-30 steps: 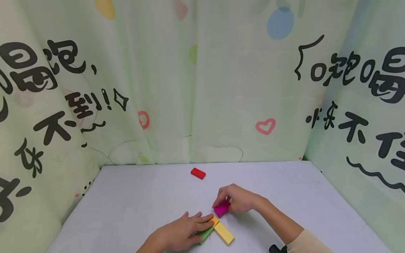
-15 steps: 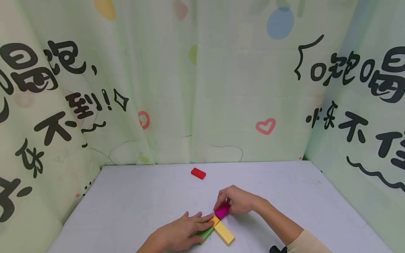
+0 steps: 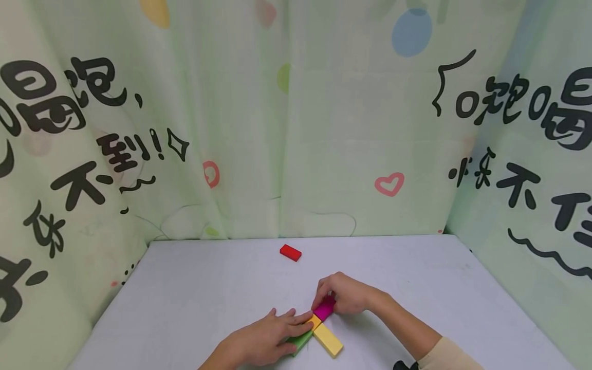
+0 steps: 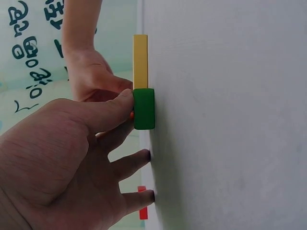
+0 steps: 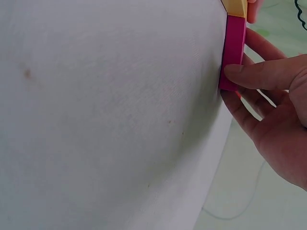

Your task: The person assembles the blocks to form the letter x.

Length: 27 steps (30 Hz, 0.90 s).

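Fingers spread, my left hand rests over a green block and a small orange block. In the left wrist view its thumb touches the upper edge of the green block. My right hand pinches a magenta block between thumb and fingers. One end of that magenta block meets the orange piece in the right wrist view. A yellow block lies against the orange one, angled toward the front right. The left fingers hide part of the green and orange blocks.
A red block lies alone near the far edge of the white table. A patterned curtain with black writing surrounds the table at the back and sides. Something black shows by the right sleeve.
My right hand has brought the magenta block slightly nearer, up against the orange block. The left hand has stayed in place, and the blocks near it look unmoved.
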Available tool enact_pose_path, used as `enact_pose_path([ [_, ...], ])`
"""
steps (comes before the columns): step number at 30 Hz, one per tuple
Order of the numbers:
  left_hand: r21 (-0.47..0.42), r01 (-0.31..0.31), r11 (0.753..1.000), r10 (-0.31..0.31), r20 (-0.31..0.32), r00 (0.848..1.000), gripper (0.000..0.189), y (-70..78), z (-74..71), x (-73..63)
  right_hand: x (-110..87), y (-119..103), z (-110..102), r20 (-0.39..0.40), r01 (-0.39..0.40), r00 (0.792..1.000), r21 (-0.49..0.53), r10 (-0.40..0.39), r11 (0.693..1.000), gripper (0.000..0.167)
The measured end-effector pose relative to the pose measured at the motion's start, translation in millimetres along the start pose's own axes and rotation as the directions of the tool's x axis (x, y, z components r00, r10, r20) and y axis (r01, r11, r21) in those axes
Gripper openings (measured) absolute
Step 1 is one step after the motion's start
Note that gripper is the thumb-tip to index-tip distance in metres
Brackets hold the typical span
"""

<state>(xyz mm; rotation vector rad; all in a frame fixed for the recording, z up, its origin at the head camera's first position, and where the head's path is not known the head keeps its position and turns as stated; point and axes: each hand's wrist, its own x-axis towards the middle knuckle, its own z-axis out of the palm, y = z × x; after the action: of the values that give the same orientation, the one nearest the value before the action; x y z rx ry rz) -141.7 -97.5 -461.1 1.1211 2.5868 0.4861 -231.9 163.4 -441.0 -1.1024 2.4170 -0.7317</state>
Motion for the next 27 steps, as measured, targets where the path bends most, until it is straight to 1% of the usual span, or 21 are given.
enact_pose_path([
  [6,0.000,0.006,1.000,-0.006,0.015,1.000,0.057,-0.1,-0.9,-0.1,1.7,0.4,1.8,-0.008,0.002,1.000,0.004,-0.002,1.000,0.049],
  [16,-0.003,0.005,1.000,-0.005,0.016,1.000,0.056,-1.4,1.0,0.5,1.8,-2.1,3.1,-0.005,-0.015,1.000,0.021,0.015,1.000,0.049],
  [27,-0.011,0.011,1.000,-0.011,0.013,1.000,0.057,-0.2,0.1,0.2,0.9,-2.2,3.0,-0.004,-0.026,1.000,0.012,0.026,1.000,0.049],
])
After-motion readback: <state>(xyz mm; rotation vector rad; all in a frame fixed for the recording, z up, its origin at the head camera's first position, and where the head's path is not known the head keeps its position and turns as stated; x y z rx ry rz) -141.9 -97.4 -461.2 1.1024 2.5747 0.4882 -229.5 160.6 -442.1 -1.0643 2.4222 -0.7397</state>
